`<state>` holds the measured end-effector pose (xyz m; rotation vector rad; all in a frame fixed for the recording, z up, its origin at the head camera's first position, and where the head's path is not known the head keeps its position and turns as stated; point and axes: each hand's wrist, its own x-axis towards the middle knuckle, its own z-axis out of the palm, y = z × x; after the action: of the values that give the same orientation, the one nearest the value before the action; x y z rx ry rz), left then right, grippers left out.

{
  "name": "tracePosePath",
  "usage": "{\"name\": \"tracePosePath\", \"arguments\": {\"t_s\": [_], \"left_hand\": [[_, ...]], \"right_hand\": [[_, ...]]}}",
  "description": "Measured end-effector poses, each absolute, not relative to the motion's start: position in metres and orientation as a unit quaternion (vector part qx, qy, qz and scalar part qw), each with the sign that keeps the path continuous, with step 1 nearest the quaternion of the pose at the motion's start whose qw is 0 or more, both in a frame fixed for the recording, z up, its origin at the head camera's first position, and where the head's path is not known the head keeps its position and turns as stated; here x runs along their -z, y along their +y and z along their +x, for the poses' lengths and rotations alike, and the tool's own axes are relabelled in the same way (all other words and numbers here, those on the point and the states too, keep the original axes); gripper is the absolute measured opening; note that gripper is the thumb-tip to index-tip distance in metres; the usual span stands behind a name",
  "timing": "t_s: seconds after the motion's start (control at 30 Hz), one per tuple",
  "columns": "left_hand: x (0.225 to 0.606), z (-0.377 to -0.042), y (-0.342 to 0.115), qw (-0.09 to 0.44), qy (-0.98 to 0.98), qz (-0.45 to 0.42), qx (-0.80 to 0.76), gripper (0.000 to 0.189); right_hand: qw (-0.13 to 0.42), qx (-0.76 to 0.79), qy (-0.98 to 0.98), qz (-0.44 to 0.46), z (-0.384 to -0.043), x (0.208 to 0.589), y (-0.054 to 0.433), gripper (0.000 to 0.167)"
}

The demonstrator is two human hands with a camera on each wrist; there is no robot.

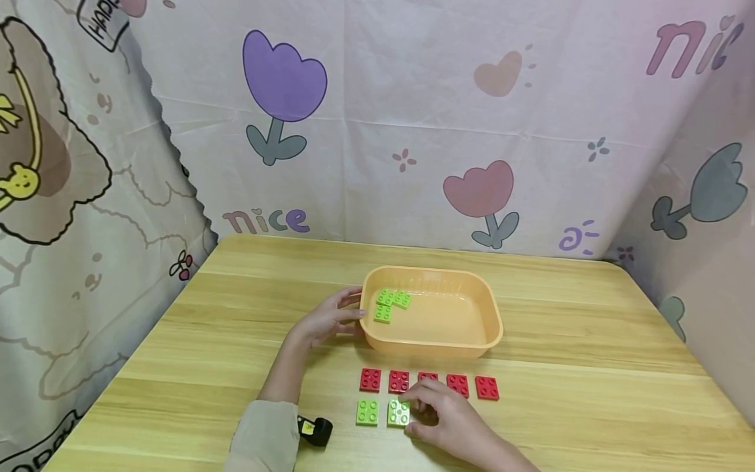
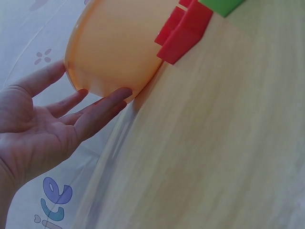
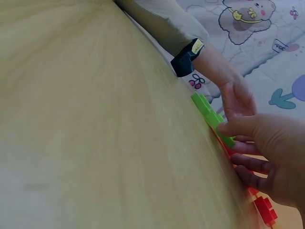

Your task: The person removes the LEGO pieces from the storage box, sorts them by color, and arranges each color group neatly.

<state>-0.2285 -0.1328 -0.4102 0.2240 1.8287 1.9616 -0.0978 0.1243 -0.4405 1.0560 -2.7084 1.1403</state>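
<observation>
My left hand (image 1: 330,318) touches the left end of a yellow-orange plastic basin (image 1: 436,349) with its fingers extended; in the left wrist view its fingertips rest against the basin's wall (image 2: 112,47). Three light green toy bricks (image 1: 383,314) lie in the basin's left part. In front of it, a row of several red toy bricks (image 1: 487,388) lies on the table. Nearer me are two green bricks, one on the left (image 1: 367,413). My right hand (image 1: 451,419) pinches the other green brick (image 1: 398,414) between thumb and index finger at its right side, partly covering the middle red brick.
The wooden table (image 1: 590,367) reaches back to a printed cloth (image 1: 383,85). A black wrist device (image 1: 316,431) sits at my left sleeve (image 1: 263,436). Another printed cloth hangs on the left.
</observation>
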Motion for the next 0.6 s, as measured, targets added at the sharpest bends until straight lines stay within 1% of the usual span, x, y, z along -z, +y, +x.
{"name": "tracePosePath", "arguments": {"t_s": [0.33,0.6], "left_hand": [[0.4105,-0.2290,-0.1327,0.223,0.661,0.083,-0.712,0.061],[0.4116,-0.2296,-0.1338,0.226,0.658,0.083,-0.714,0.061]], "right_hand": [[0.021,-0.348,-0.872,0.343,-0.0982,0.4422,0.1241,0.036],[0.018,-0.334,-0.878,0.342,-0.0979,0.4429,0.1242,0.034]]}}
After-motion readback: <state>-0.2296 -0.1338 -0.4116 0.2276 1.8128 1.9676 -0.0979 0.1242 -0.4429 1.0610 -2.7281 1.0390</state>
